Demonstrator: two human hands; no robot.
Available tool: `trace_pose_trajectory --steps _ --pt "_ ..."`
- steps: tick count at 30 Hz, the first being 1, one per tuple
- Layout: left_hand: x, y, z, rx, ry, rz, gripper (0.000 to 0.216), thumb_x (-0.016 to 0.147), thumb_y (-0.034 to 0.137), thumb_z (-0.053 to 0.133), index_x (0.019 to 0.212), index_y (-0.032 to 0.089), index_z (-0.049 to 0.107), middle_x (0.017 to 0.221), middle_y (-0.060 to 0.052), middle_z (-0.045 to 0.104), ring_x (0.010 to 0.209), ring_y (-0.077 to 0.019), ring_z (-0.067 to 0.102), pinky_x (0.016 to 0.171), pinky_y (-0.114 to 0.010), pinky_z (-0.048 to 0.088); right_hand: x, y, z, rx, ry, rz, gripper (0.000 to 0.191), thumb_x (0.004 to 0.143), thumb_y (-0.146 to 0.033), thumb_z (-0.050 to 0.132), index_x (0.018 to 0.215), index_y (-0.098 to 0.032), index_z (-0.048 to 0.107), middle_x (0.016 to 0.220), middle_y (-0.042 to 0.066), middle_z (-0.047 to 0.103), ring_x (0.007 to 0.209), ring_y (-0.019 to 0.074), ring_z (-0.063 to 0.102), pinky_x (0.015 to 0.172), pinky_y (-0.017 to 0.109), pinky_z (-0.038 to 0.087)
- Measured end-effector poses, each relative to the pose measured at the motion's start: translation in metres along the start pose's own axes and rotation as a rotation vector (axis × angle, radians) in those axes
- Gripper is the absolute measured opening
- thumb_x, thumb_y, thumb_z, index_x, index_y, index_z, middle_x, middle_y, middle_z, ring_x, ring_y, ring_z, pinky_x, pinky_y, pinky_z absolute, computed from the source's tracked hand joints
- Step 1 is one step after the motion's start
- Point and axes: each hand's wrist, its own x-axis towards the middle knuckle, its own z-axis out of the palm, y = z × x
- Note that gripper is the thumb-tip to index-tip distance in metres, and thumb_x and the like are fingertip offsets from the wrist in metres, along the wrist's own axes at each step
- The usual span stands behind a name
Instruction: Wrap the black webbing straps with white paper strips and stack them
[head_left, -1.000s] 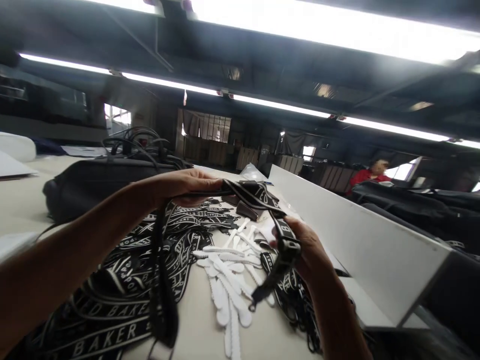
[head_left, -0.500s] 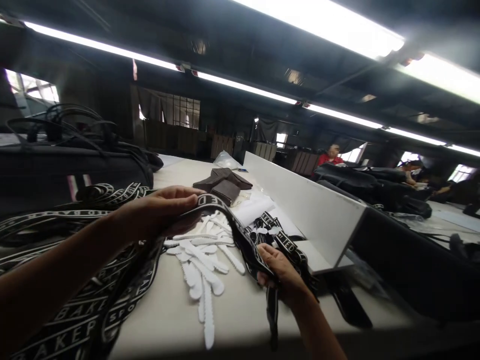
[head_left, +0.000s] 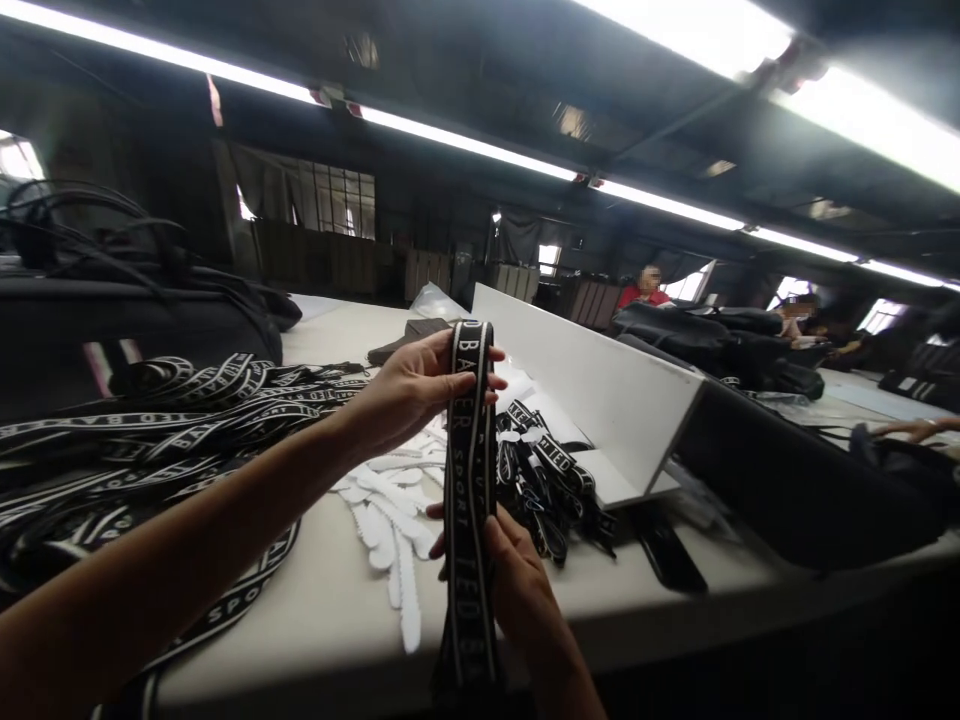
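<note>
Far to the left of the white board [head_left: 600,395], a black bag [head_left: 112,330] lies on the table [head_left: 337,610] with cords on top of it. In front of the bag, also well left of the board, spreads a heap of black webbing [head_left: 157,430] printed with white letters. Nearer the board, the left hand [head_left: 409,390] is clenched on the top end of 1 strap [head_left: 469,470], thumb in front and fingers wrapped behind. The strap stands upright, pulled straight between the 2 hands, just left of the board's near end and raised above the table; its lettering reads BAKER, SPORT and TED down its length. Below it, a scatter of white toothed strips [head_left: 394,525] lies flat on the table. The right hand [head_left: 517,590] grasps the strap's lower part, fingers curled round its edge, while the tail drops past the table edge. Between the strap and the board sits a smaller tangle of straps [head_left: 551,475]. Brown pieces [head_left: 405,340], possibly leather, rest by the board's far end. Beyond the board lie dark bags [head_left: 705,340], and a person in red [head_left: 645,292] sits behind them.
</note>
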Motion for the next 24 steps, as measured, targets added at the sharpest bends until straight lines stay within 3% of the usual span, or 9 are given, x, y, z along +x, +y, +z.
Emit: trace_pose_trajectory --steps 5,10,12,15,17,20,24 --pt "0.012 -0.018 -0.006 0.146 0.072 0.049 0.036 0.078 0.012 0.071 0.111 0.009 0.058 0.119 -0.016 0.063 0.088 -0.0235 0.07 0.072 -0.036 0.062 0.003 -0.008 0.005 0.055 -0.021 0.069 0.05 0.093 -0.057 0.048 0.113 -0.015 0.066 0.103 0.013 0.07 0.075 0.0173 0.064 0.067 0.028 0.051" --pt "0.017 -0.028 -0.007 0.2 0.149 0.079 0.033 0.078 0.009 0.068 0.11 0.008 0.057 0.115 -0.016 0.064 0.092 -0.0232 0.069 0.079 -0.039 0.062 0.011 -0.007 0.005 0.149 -0.072 0.092 0.06 0.091 -0.066 0.042 0.113 -0.015 0.064 0.119 0.016 0.065 0.089 0.0221 0.066 0.08 0.036 0.054" --pt "0.019 -0.031 -0.008 0.215 0.161 0.088 0.032 0.08 0.007 0.066 0.11 0.008 0.056 0.114 -0.016 0.064 0.091 -0.0232 0.069 0.082 -0.041 0.061 0.012 -0.005 0.007 0.157 -0.094 0.081 0.06 0.083 -0.067 0.056 0.114 -0.016 0.062 0.118 0.015 0.065 0.089 0.0227 0.067 0.08 0.037 0.055" --pt "0.023 -0.034 -0.011 0.225 0.186 0.105 0.031 0.079 0.004 0.064 0.109 0.007 0.056 0.113 -0.016 0.064 0.088 -0.0227 0.07 0.084 -0.044 0.059 0.015 0.003 0.008 0.084 -0.079 0.086 0.054 0.069 -0.045 0.081 0.11 -0.019 0.059 0.11 0.01 0.068 0.08 0.02 0.069 0.071 0.032 0.057" --pt "0.025 -0.033 -0.014 0.203 0.218 0.132 0.032 0.078 0.001 0.064 0.108 0.007 0.057 0.112 -0.015 0.065 0.087 -0.0216 0.07 0.086 -0.044 0.058 0.017 0.01 0.007 0.05 -0.02 0.103 0.043 0.074 -0.039 0.079 0.105 -0.019 0.057 0.1 0.007 0.07 0.068 0.0165 0.069 0.061 0.028 0.057" --pt "0.017 -0.019 -0.015 0.11 0.209 0.138 0.032 0.076 0.003 0.068 0.106 0.008 0.061 0.106 -0.012 0.068 0.089 -0.0203 0.068 0.088 -0.038 0.056 0.025 0.022 0.001 0.041 0.123 0.101 0.034 0.084 -0.044 0.068 0.099 -0.018 0.055 0.087 0.006 0.071 0.057 0.0136 0.066 0.05 0.023 0.054" --pt "-0.021 0.003 -0.002 -0.009 0.014 0.039 0.019 0.084 0.025 0.068 0.097 0.011 0.069 0.086 -0.008 0.07 0.077 -0.0167 0.066 0.074 -0.028 0.055 0.039 0.025 -0.016 0.027 0.431 0.0 0.036 0.083 -0.05 0.067 0.09 -0.017 0.055 0.08 0.004 0.07 0.052 0.0121 0.064 0.05 0.023 0.054"
